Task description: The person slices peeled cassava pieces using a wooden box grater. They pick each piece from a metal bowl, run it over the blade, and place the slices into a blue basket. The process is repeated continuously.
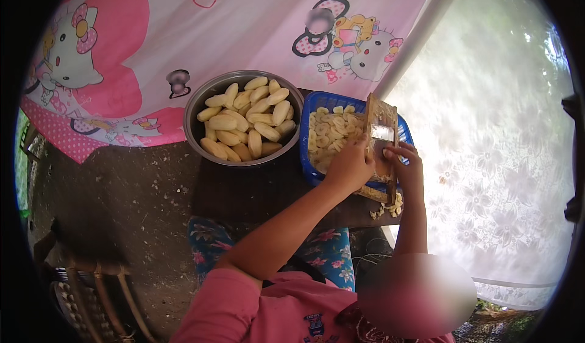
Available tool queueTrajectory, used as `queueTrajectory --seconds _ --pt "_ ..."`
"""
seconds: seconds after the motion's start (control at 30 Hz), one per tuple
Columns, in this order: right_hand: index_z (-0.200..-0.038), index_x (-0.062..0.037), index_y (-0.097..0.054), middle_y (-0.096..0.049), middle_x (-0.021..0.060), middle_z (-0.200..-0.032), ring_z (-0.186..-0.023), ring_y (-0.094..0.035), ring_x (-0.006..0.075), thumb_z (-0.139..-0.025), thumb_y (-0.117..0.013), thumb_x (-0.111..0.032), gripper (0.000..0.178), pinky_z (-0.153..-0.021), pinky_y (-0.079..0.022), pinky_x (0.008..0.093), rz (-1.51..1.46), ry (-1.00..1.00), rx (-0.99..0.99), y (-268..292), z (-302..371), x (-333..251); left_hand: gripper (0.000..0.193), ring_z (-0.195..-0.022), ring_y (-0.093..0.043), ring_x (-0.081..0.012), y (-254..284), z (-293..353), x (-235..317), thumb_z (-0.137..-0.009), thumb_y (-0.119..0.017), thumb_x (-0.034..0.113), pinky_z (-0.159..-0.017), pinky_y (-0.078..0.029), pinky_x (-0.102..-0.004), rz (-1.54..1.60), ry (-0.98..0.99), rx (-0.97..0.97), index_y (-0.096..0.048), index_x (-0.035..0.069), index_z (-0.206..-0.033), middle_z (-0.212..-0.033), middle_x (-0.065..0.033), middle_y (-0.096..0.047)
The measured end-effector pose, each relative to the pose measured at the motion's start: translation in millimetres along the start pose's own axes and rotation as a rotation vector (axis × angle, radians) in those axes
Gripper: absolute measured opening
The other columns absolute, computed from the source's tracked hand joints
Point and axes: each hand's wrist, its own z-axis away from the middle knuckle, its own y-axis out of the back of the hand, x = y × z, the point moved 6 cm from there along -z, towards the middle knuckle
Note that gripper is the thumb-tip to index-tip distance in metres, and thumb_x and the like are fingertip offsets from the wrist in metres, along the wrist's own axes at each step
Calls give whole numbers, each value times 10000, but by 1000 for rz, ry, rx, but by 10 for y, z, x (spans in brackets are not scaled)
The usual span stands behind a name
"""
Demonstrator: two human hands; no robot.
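Observation:
A wooden slicer (379,110) with a shiny metal blade (382,133) rests slanted across a blue plastic basket (305,133). Inside the basket lies a heap of thin, pale banana slices (328,134). My left hand (352,167) is closed around the slicer's left side rail. On the slicer's right half, just below the blade, my right hand (407,159) has its fingers curled against the board; whatever they hold is hidden. To the left of the basket stands a round metal bowl (191,108) piled with whole peeled bananas (244,120).
Bowl and basket stand on a dark low table (228,194). Pale scraps (395,207) lie by the slicer's lower end. A pink printed cloth (152,14) hangs behind, and a white lace curtain (506,190) at the right. A wooden chair (100,282) stands at lower left.

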Motion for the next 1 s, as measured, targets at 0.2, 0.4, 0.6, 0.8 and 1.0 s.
queueTrajectory --seconds 0.2,0.4,0.6,0.8,1.0 --pt "-1008 -30 -743 -712 116 -967 -902 -666 188 -803 -785 -206 273 -806 -524 322 -382 -279 -52 -163 -358 302 571 -1110 -588 -378 -18 47 24 -850 -582 188 -944 -481 -426 15 -35 37 -476 -26 -1368 -1226 -255 -573" --pt "-977 -22 -747 -710 113 -947 -896 -667 187 -779 -798 -189 264 -805 -523 316 -222 -164 44 -78 -154 282 574 -996 -635 -399 16 43 53 -830 -574 186 -849 -525 -452 -9 -33 25 -482 -30 -1354 -1156 -278 -582" --pt "-949 -6 -749 -712 115 -942 -899 -669 190 -784 -789 -172 238 -818 -519 315 -210 -119 45 -72 -109 290 587 -1067 -610 -373 -49 30 -13 -839 -584 182 -908 -498 -423 15 -15 18 -469 -22 -1378 -1214 -260 -572" --pt "-945 -11 -746 -722 67 -853 -797 -656 119 -823 -765 -181 210 -752 -520 269 -438 -373 27 -167 -367 207 579 -1079 -606 -373 8 29 48 -841 -588 184 -919 -489 -427 29 -10 8 -476 -30 -1367 -1199 -260 -585" --pt "-956 -7 -745 -716 66 -850 -786 -650 126 -805 -777 -206 252 -742 -514 270 -290 -230 8 -33 51 135 573 -1111 -593 -380 -14 42 7 -847 -597 197 -940 -482 -427 27 18 19 -483 -34 -1359 -1221 -263 -582"
